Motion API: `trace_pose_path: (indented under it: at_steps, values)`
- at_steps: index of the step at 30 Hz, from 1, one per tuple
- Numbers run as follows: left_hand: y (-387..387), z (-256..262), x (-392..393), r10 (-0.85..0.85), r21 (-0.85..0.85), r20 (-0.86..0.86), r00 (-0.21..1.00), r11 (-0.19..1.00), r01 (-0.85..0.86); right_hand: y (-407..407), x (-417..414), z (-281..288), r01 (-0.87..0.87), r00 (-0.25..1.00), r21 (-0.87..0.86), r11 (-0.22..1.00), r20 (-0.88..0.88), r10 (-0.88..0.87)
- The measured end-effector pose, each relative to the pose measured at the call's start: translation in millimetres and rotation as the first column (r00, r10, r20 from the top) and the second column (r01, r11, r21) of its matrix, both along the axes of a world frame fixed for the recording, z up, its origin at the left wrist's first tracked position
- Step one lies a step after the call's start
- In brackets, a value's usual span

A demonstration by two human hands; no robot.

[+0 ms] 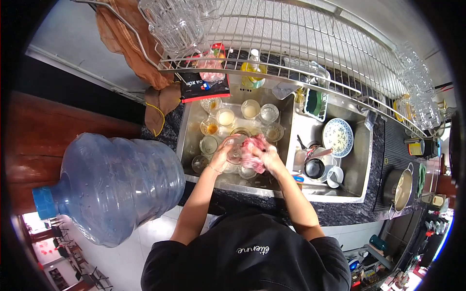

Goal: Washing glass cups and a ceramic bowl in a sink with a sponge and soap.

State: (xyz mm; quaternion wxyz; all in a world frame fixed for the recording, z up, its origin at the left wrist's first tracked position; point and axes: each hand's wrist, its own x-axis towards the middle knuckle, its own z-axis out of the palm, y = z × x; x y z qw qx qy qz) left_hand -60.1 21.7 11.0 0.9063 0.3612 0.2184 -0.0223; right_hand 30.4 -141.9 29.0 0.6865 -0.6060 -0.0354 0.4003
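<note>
Over the left basin of a steel double sink (184, 145), my left hand (221, 152) grips a clear drinking glass (235, 154). My right hand (271, 158) holds a pink-and-white scrubbing cloth or mesh (253, 151), somewhat blurred, against that glass. Below and around my hands stand several glasses in the basin. One glass (225, 116) holds a pale cloudy liquid, as does another glass (250, 109); a third glass (212, 127) has an orange-brown residue. The glasses directly under my hands are partly hidden.
The right basin holds a blue-patterned bowl (338, 137), a small black bowl (314, 168) and a white cup (335, 177). A large blue water jug (123, 189) lies at left. Above hangs a wire rack (276, 80) with stacked glasses. A pot (398, 190) stands at right; a yellow soap bottle (254, 71) stands behind.
</note>
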Motion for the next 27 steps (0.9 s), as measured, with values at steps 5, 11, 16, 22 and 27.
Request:
trace_pose_path:
  at_steps: [5,11,16,22,27]
  values:
    - [4.3,-17.2,-10.0,-0.075,0.091,-0.23,0.97,0.991,0.098,3.2,3.7,-34.9,0.046,0.959,0.199,0.979,-0.284,0.013]
    - [43.2,-55.8,-10.1,-0.145,0.636,-0.399,0.906,0.668,0.387,-3.4,-5.8,-61.0,-0.193,0.976,-0.208,0.959,0.062,0.21]
    - [45.2,-82.7,-0.1,-0.201,0.817,-0.576,0.793,-0.093,0.569,18.3,-23.8,-55.3,-0.395,0.477,-0.859,0.324,0.11,0.872]
    - [29.5,-106.1,-3.8,-0.081,0.68,-0.72,0.689,-0.279,0.678,46.3,-46.2,-89.7,-0.334,0.233,-0.943,0.014,-0.068,0.97]
    - [24.4,-115.8,-8.7,-0.057,0.645,-0.741,0.669,-0.337,0.686,50.6,-56.9,-123.8,-0.314,0.28,-0.946,0.082,-0.01,0.96]
